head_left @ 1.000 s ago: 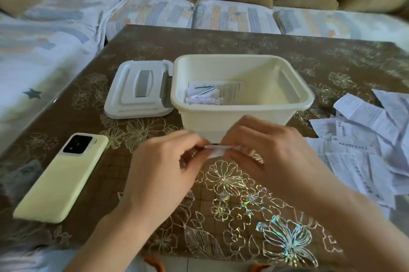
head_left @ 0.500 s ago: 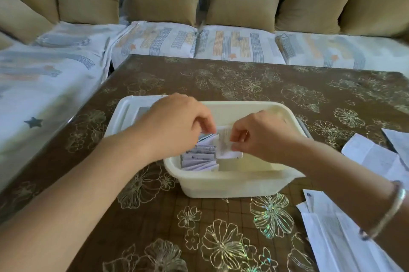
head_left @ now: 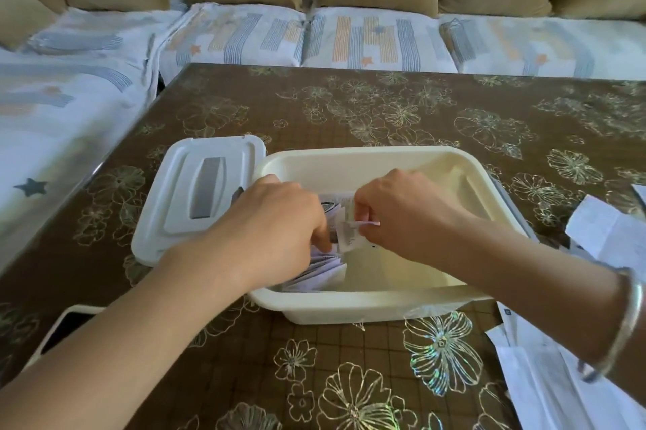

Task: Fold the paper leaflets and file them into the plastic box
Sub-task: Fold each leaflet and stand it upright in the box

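The cream plastic box stands open in the middle of the table. Both my hands are inside it at its left end. My right hand pinches a folded leaflet and holds it upright against a row of folded leaflets standing in the box. My left hand has its fingers curled down into that row, holding the leaflets; its fingertips are hidden. Loose unfolded leaflets lie on the table at the right.
The box's white lid lies flat just left of the box. A phone shows at the lower left, partly under my left forearm. More paper sheets lie at the lower right. A sofa with cushions runs behind and left of the table.
A second ago both hands creased a leaflet in front of the box. They have since carried it into the box and lowered it against the row of folded leaflets.
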Demonstrator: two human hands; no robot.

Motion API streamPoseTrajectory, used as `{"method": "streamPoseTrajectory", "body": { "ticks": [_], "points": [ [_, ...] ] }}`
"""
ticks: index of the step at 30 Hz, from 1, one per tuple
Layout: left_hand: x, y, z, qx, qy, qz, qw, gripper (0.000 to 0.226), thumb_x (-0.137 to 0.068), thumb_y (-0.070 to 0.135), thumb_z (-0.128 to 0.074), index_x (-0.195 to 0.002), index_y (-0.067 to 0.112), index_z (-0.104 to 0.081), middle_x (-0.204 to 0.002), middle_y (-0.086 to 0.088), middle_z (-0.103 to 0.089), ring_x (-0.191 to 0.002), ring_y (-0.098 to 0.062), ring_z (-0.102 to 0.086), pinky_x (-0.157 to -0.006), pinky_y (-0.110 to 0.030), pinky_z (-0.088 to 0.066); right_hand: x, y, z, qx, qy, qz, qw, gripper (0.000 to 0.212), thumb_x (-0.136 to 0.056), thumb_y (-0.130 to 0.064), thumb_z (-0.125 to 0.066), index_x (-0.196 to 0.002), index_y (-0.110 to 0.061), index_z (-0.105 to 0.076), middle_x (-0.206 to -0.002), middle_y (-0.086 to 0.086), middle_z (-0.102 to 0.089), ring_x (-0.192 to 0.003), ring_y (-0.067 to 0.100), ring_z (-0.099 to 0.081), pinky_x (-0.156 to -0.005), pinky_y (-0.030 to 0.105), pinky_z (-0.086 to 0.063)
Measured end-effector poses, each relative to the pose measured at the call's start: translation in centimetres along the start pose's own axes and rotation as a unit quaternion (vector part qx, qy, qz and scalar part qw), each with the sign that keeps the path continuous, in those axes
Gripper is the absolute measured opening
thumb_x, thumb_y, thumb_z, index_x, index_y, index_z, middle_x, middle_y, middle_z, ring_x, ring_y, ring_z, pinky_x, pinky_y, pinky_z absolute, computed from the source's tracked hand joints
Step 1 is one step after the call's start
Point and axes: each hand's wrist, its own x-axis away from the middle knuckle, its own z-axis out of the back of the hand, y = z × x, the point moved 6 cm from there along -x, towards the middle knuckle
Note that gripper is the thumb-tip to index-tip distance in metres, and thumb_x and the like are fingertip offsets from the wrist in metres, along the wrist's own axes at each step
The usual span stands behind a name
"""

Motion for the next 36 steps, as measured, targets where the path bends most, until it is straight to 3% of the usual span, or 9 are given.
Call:
{"method": "streamPoseTrajectory", "body": {
  "ticks": [3,7,11,13,16,22,26,31,36],
  "points": [
    [-0.2,-0.1,-0.1,0.006,-0.007,-0.001,1.000,0.049,-0.085,0.007,-0.051,-0.097,0.049,-0.072,-0.100,0.015,-0.062,-0.096,-0.020,-0.047,-0.092,-0.043,-0.047,-0.3,0.1,0.2,0.020,0.002,-0.011,1.000,0.010,-0.083,-0.015,-0.060,-0.088,-0.019,-0.068,-0.091,0.005,-0.069,-0.082,0.030,-0.064,-0.069,0.033,-0.055],
    [-0.1,-0.1,-0.1,-0.003,-0.013,-0.005,1.000,0.050,-0.085,0.007,-0.050,-0.097,0.049,-0.072,-0.093,0.014,-0.057,-0.093,-0.020,-0.044,-0.090,-0.040,-0.048,-0.6,-0.5,0.0,0.026,-0.001,-0.005,1.000,0.010,-0.084,-0.015,-0.061,-0.090,-0.019,-0.068,-0.093,0.005,-0.069,-0.084,0.029,-0.064,-0.068,0.030,-0.053],
    [-0.1,0.0,0.3,0.001,0.003,-0.014,1.000,0.043,-0.088,0.010,-0.051,-0.099,0.045,-0.073,-0.090,0.013,-0.053,-0.093,-0.018,-0.046,-0.090,-0.035,-0.047,-1.0,-2.1,0.1,0.041,0.000,0.031,0.999,0.015,-0.088,-0.032,-0.064,-0.097,-0.021,-0.067,-0.100,0.001,-0.069,-0.092,0.028,-0.065,-0.071,0.029,-0.050],
    [0.0,0.0,1.1,-0.020,0.049,-0.022,0.998,0.041,-0.088,0.009,-0.048,-0.098,0.038,-0.075,-0.096,0.006,-0.059,-0.099,-0.020,-0.049,-0.092,-0.033,-0.042,-1.0,-2.8,0.4,0.053,0.005,0.042,0.998,0.026,-0.090,-0.043,-0.058,-0.102,-0.022,-0.065,-0.104,0.001,-0.066,-0.095,0.028,-0.063,-0.069,0.028,-0.042],
    [0.4,-1.4,2.9,-0.038,0.159,-0.012,0.987,0.039,-0.081,0.007,-0.047,-0.090,0.032,-0.077,-0.099,0.001,-0.066,-0.109,-0.023,-0.052,-0.100,-0.038,-0.033,-1.3,-3.8,0.6,0.067,0.037,0.059,0.995,0.015,-0.092,-0.032,-0.059,-0.103,-0.024,-0.065,-0.105,0.001,-0.066,-0.095,0.028,-0.062,-0.067,0.027,-0.037],
    [2.3,-4.0,4.6,0.003,0.273,0.002,0.962,0.041,-0.074,-0.003,-0.054,-0.076,0.033,-0.074,-0.085,0.011,-0.069,-0.096,-0.017,-0.054,-0.097,-0.038,-0.031,-1.7,-5.3,0.1,0.048,0.039,0.082,0.995,0.018,-0.090,-0.036,-0.063,-0.101,-0.022,-0.066,-0.101,0.002,-0.066,-0.091,0.028,-0.062,-0.068,0.029,-0.041],
    [3.0,-4.3,4.2,0.015,0.283,-0.002,0.959,0.038,-0.076,0.007,-0.046,-0.074,0.034,-0.072,-0.085,0.013,-0.069,-0.096,-0.014,-0.053,-0.093,-0.027,-0.026,-2.0,-5.7,-0.4,0.004,0.016,0.085,0.996,0.014,-0.090,-0.037,-0.062,-0.098,-0.028,-0.068,-0.102,0.000,-0.068,-0.092,0.026,-0.062,-0.068,0.027,-0.038],
    [3.4,-4.3,3.6,0.040,0.272,0.001,0.962,0.039,-0.079,-0.003,-0.057,-0.076,0.033,-0.072,-0.090,0.012,-0.071,-0.100,-0.017,-0.055,-0.097,-0.032,-0.029,-2.0,-5.0,-0.4,-0.022,0.013,0.064,0.998,0.009,-0.089,-0.036,-0.062,-0.093,-0.029,-0.067,-0.100,-0.004,-0.068,-0.087,0.022,-0.059,-0.067,0.026,-0.034],
    [4.2,-3.0,3.8,0.053,0.285,-0.016,0.957,0.037,-0.077,0.007,-0.046,-0.075,0.032,-0.074,-0.089,0.015,-0.070,-0.097,-0.015,-0.054,-0.093,-0.025,-0.027,-1.7,-4.0,0.0,-0.048,0.018,0.032,0.998,0.013,-0.088,-0.038,-0.060,-0.092,-0.030,-0.070,-0.094,-0.006,-0.068,-0.087,0.021,-0.061,-0.066,0.026,-0.037]
  ]
}}
